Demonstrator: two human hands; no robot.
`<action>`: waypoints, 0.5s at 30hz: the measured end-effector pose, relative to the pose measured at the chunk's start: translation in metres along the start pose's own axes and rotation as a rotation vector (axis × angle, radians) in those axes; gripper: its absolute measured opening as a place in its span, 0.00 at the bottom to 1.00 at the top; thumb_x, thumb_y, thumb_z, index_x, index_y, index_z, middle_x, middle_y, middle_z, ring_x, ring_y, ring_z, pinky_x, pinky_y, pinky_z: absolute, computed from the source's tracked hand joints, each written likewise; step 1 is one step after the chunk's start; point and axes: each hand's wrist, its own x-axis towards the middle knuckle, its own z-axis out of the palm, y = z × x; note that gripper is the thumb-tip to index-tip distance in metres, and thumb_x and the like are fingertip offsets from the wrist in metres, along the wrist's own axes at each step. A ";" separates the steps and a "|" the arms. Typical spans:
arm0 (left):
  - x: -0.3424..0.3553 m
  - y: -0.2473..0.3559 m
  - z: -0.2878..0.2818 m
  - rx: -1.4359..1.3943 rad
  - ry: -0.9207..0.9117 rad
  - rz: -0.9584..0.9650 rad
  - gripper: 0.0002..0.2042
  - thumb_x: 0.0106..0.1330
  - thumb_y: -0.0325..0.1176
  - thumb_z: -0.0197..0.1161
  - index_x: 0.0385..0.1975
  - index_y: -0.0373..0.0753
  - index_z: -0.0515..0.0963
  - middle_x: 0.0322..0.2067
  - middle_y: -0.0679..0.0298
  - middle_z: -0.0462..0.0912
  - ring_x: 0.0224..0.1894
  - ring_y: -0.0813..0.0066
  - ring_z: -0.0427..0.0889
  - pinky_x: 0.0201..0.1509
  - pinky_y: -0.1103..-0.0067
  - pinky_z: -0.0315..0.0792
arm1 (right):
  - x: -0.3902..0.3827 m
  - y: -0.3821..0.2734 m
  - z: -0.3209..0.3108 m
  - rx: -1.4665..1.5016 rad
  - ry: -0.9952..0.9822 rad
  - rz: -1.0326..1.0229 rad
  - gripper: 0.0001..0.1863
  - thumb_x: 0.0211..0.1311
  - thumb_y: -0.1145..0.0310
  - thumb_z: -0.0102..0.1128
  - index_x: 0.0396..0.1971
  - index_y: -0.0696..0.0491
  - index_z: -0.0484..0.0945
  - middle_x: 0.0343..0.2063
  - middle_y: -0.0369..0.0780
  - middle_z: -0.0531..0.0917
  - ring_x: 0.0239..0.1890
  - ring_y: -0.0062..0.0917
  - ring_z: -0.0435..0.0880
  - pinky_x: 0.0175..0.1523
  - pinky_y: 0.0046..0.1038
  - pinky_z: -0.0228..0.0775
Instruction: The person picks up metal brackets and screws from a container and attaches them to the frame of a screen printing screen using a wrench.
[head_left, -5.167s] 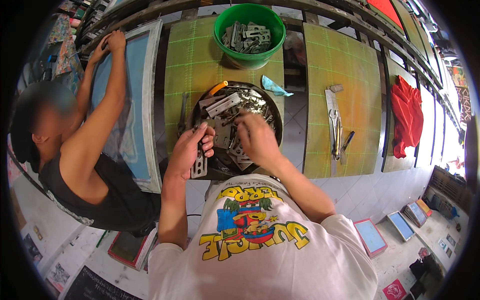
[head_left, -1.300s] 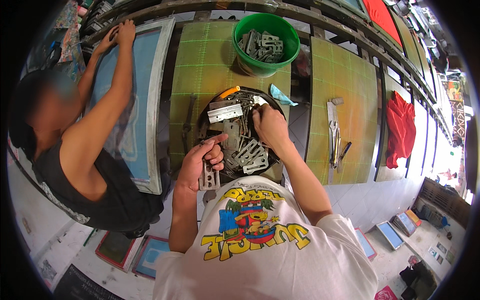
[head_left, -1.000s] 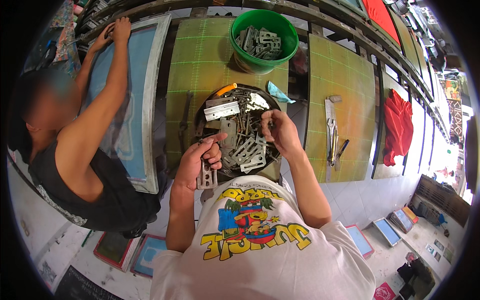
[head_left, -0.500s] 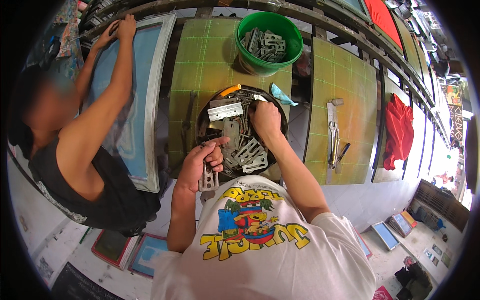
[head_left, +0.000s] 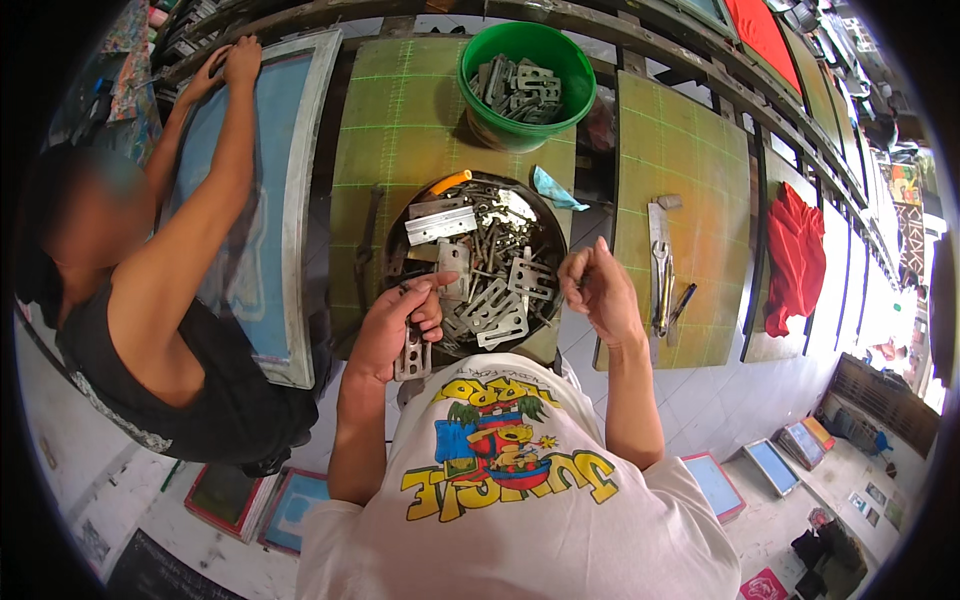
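Observation:
My left hand (head_left: 405, 330) grips a slotted metal bracket (head_left: 413, 358) at the lower left of a round dark tray (head_left: 548, 225). The tray holds metal plates (head_left: 440, 224), slotted brackets (head_left: 500, 305) and several bolts and screws. My right hand (head_left: 598, 285) is raised at the tray's right rim with its fingers partly curled; whatever is between them is too small to make out. An orange tube-like piece (head_left: 452, 183) lies on the tray's far rim, and a blue cloth (head_left: 555, 190) is just right of it.
A green bucket (head_left: 575, 105) of brackets stands behind the tray. A co-worker (head_left: 150, 330) reaches over a blue screen frame (head_left: 290, 200) on my left. To my right a wrench (head_left: 662, 270) and a pen (head_left: 687, 298) lie on a board; a red cloth (head_left: 795, 255) is farther right.
My right hand has come up out of the tray to its right rim, uncovering brackets there. My left hand still holds its bracket. The co-worker's arms stay at the screen frame.

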 end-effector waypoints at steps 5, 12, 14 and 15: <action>0.014 0.004 0.022 0.103 0.055 -0.038 0.18 0.81 0.36 0.52 0.63 0.33 0.74 0.25 0.75 0.64 0.29 0.86 0.64 0.33 0.85 0.65 | -0.006 0.002 -0.012 -0.332 0.231 -0.059 0.24 0.81 0.53 0.50 0.36 0.58 0.85 0.20 0.28 0.71 0.21 0.12 0.63 0.26 0.17 0.53; 0.034 0.014 0.022 0.123 -0.003 -0.042 0.17 0.81 0.38 0.53 0.58 0.31 0.77 0.24 0.77 0.62 0.27 0.88 0.63 0.31 0.85 0.63 | 0.003 0.032 0.001 -0.972 0.342 -0.439 0.14 0.73 0.60 0.60 0.42 0.55 0.87 0.24 0.40 0.86 0.27 0.31 0.84 0.36 0.34 0.75; 0.034 0.016 0.020 0.111 -0.023 -0.072 0.18 0.81 0.38 0.52 0.58 0.30 0.77 0.24 0.77 0.60 0.27 0.88 0.62 0.31 0.85 0.63 | 0.004 0.033 0.010 -1.226 0.334 -0.331 0.12 0.70 0.60 0.62 0.41 0.53 0.87 0.28 0.46 0.88 0.32 0.42 0.88 0.40 0.38 0.78; 0.034 0.015 0.022 0.108 -0.029 -0.087 0.18 0.81 0.37 0.52 0.57 0.30 0.77 0.24 0.77 0.60 0.26 0.88 0.62 0.31 0.85 0.63 | 0.012 0.037 0.012 -1.325 0.304 -0.319 0.08 0.67 0.63 0.63 0.38 0.50 0.87 0.32 0.48 0.88 0.34 0.47 0.88 0.40 0.42 0.79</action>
